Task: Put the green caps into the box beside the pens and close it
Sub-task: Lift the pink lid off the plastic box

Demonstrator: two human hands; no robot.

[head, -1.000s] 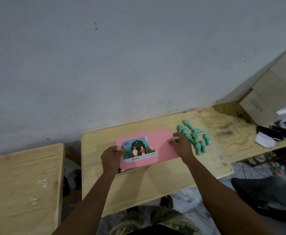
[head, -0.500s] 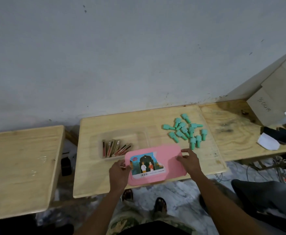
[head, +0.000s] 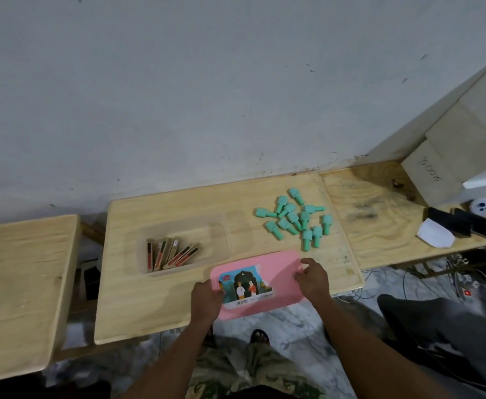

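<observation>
Both grips are holding the flat pink plastic lid (head: 267, 283) with its picture sticker: my left hand (head: 207, 298) is pinching its left edge, and my right hand (head: 312, 279) is resting curled over its right edge, fingers only partly closed. A second ago this lid was sitting over the box; now I am drawing it toward me, and it is hanging partly past the near edge of the pale wooden worktop (head: 155, 306). That means the clear plastic box (head: 178, 246) is standing open, so filling it can begin once I am putting the lid down. Inside, the slim red and brown pens (head: 170, 254) are lying bunched at the left, running roughly away from me and fanned out, which is leaving the right part of the box free. The small green plastic caps (head: 296, 218) are lying scattered on the worktop to the right of the box, well apart from it, their long axes pointing every which way, none in the box yet.
</observation>
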